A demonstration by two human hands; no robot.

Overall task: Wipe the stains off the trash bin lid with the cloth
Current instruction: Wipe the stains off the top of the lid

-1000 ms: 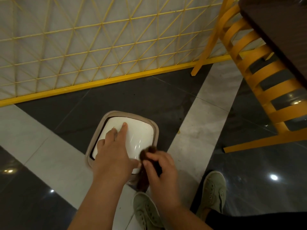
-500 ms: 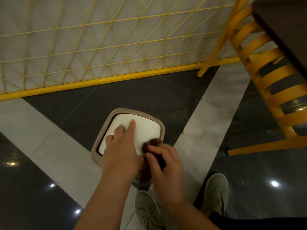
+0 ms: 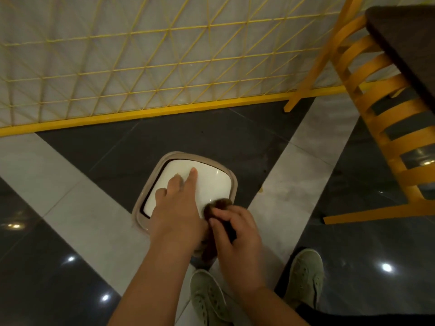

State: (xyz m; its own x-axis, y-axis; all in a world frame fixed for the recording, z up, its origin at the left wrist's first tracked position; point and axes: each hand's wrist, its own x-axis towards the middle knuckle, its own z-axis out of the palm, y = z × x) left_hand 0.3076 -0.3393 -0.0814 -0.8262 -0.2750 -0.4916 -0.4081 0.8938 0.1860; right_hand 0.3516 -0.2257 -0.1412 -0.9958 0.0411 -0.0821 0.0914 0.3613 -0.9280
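Two hands work at one trash bin point(image 3: 141, 214) standing on the tiled floor point(image 3: 70, 196). Bin: beige rim, white trash bin lid point(image 3: 211, 184) closed over the opening, so contents cannot be told. A thin dark gap shows along the lid's left edge.

Left hand point(image 3: 175, 205) lies palm-down on the lid, fingers straight and slightly spread, index fingertip reaching the lid's middle. Right hand point(image 3: 235, 231) has its fingers curled, clamped on a dark brown cloth point(image 3: 217, 205); the bunched cloth presses against the lid's near right corner and a tail hangs down between the two wrists.

Versus half a second ago: left hand keeps the same flat hold on the lid; right hand and cloth remain at the same corner, thumb and fingers barely shifted. Bin sits slightly further right in view, so the camera has panned a little. Versus one second ago: same grip, same corner.

Lid orientation: rounded square, no clear long axis; its sides run diagonally in the head view, far corner pointing up-right toward the yellow lattice fence point(image 3: 141, 55).

Surroundings: yellow slatted chair point(image 3: 388, 128) and dark table point(image 3: 404, 43) at right; two pale green shoes point(image 3: 209, 300) below the bin.
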